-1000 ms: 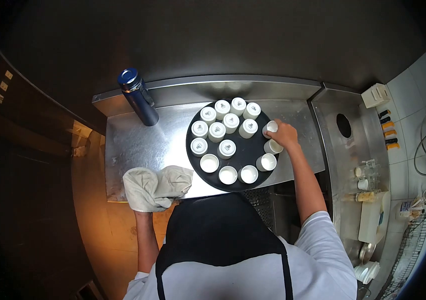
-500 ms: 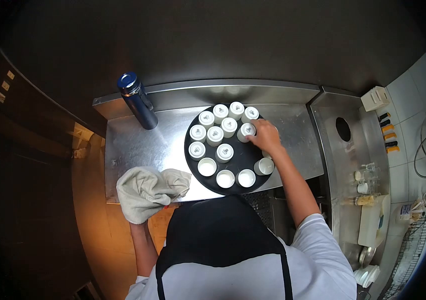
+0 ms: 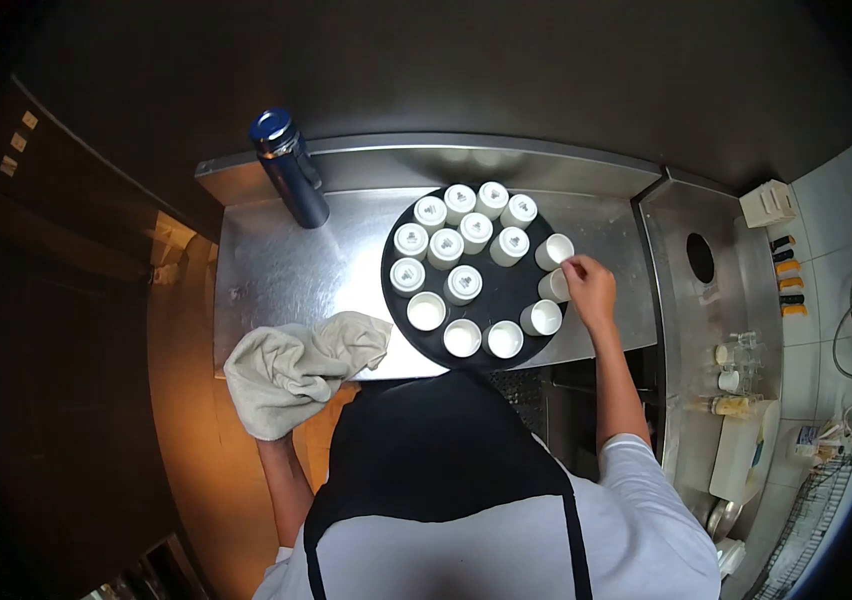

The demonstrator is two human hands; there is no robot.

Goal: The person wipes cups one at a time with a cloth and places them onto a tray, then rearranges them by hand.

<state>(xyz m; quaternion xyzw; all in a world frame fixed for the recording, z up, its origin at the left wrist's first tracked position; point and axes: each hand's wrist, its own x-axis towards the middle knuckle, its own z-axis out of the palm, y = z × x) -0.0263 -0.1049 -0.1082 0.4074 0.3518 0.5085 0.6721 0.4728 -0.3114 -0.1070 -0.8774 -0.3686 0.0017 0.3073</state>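
On the stainless steel counter stands a round black tray point(image 3: 506, 290) with many small white cups. Cups at the back and left are upside down, such as the inverted cup point(image 3: 510, 245) with a dark mark on its base. Along the front and right rim, several are upright, their openings showing. My right hand point(image 3: 593, 288) is at the tray's right edge, thumb and fingers closed at the rim of an upright cup point(image 3: 553, 286); another upright cup point(image 3: 554, 251) sits just behind it. A beige-grey towel point(image 3: 291, 375) is held in my left hand, which it covers, at the counter's front edge.
A dark blue flask point(image 3: 290, 170) stands at the counter's back left against the raised metal edge point(image 3: 386, 160). To the right is another steel counter with a round dark hole point(image 3: 700, 258), glassware point(image 3: 743, 360) and a white container point(image 3: 746, 450). Knives point(image 3: 791, 280) hang on the tiled wall.
My right hand has let go of an upside-down cup near the tray's middle and moved right and toward me, to an upright cup at the edge. The view has shifted slightly.
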